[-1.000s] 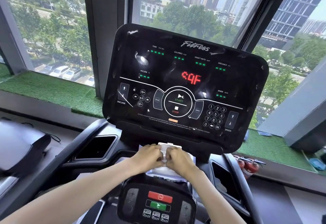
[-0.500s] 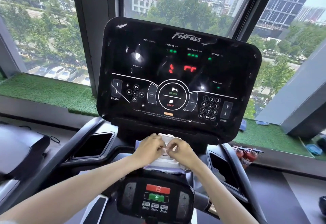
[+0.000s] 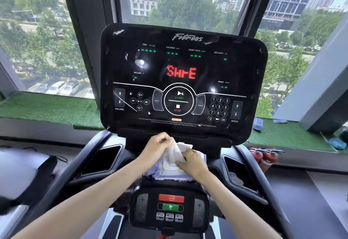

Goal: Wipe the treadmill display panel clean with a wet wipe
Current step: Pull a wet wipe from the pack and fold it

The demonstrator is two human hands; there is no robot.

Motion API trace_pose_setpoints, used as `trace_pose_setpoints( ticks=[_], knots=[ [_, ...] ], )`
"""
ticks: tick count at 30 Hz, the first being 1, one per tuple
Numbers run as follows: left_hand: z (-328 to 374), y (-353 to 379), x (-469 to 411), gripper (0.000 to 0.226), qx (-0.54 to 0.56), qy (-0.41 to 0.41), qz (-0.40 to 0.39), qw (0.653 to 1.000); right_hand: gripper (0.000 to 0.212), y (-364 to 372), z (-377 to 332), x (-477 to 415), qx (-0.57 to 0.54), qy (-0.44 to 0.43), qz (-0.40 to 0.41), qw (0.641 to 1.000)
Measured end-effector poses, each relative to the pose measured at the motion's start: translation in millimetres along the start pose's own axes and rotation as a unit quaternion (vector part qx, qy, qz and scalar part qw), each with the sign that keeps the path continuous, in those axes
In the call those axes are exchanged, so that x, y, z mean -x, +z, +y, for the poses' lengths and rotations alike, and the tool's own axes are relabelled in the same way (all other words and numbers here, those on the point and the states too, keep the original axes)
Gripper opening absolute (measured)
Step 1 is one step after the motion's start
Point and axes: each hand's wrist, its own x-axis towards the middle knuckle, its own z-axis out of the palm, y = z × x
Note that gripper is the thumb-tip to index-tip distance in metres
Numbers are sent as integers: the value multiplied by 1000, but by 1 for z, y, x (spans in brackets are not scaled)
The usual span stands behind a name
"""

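Observation:
The glossy black treadmill display panel (image 3: 244, 65) stands upright ahead, lit with red letters and green dashes, with smudges and glare on it. Just below it, a white pack of wet wipes (image 3: 169, 171) lies on the console ledge with its lid flipped open. My left hand (image 3: 156, 149) pinches a white wet wipe (image 3: 174, 152) that is partly drawn up out of the pack. My right hand (image 3: 192, 161) presses down on the pack beside the opening.
A small lower control pad (image 3: 170, 208) with red and green buttons sits below the pack. Dark cup wells lie left (image 3: 101, 160) and right (image 3: 239, 174). Windows and green turf sills surround the panel. Red fire extinguishers (image 3: 263, 158) stand at the right.
My left hand has lifted up and left, drawing a wipe out of the pack; before, both hands were close together on the lid. The view has tilted slightly.

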Motion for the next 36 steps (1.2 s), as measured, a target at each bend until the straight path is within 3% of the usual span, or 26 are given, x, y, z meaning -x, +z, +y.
trace_pose_setpoints(
  ticks=[3, 6, 7, 9, 12, 14, 16, 19, 23, 26, 28, 31, 34, 36],
  knots=[
    [5, -9, -3, 21, 198, -78, 22, 977, 32, -1, -2, 2, 21, 5, -3, 1000],
    [3, -29, -9, 19, 434, -130, 33, 891, 33, -1, -2, 4, -2, 15, 17, 1000],
    [2, -38, -12, 24, 466, -127, 43, 875, 28, 0, -3, 5, -13, 19, 18, 1000],
    [3, -54, -16, 21, 433, -118, 70, 891, 15, 2, -3, 5, -20, 17, 8, 1000],
    [7, -65, -12, 31, 333, -113, 69, 934, 17, 2, -3, 5, -37, -5, 32, 999],
    [8, -74, -11, 35, 336, -135, 94, 927, 5, 2, -2, 6, -62, -28, 77, 995],
    [10, -85, -12, 27, 384, -180, 120, 898, 11, 3, -1, 9, -68, -71, 135, 986],
    [9, -92, -15, 23, 334, -182, 113, 918, 19, 4, -5, 14, -11, -154, 194, 969],
    [9, -83, -16, 20, 300, -167, 88, 935, 27, 6, -3, 11, 146, -114, 74, 980],
    [11, -74, -17, 22, 306, -161, 71, 936, 30, 4, 0, 10, 150, -71, 19, 986],
    [10, -70, -19, 22, 304, -162, 66, 937, 31, 3, 1, 12, 136, -96, 99, 981],
    [6, -68, -23, 18, 299, -161, 56, 939, 24, -2, -1, 16, 81, -176, 309, 931],
    [8, -67, -26, 15, 301, -162, 48, 939, 14, -7, -7, 12, 46, -225, 311, 922],
    [12, -63, -27, 16, 295, -160, 41, 941, 16, -7, -11, 10, 5, -187, 295, 937]
  ],
)
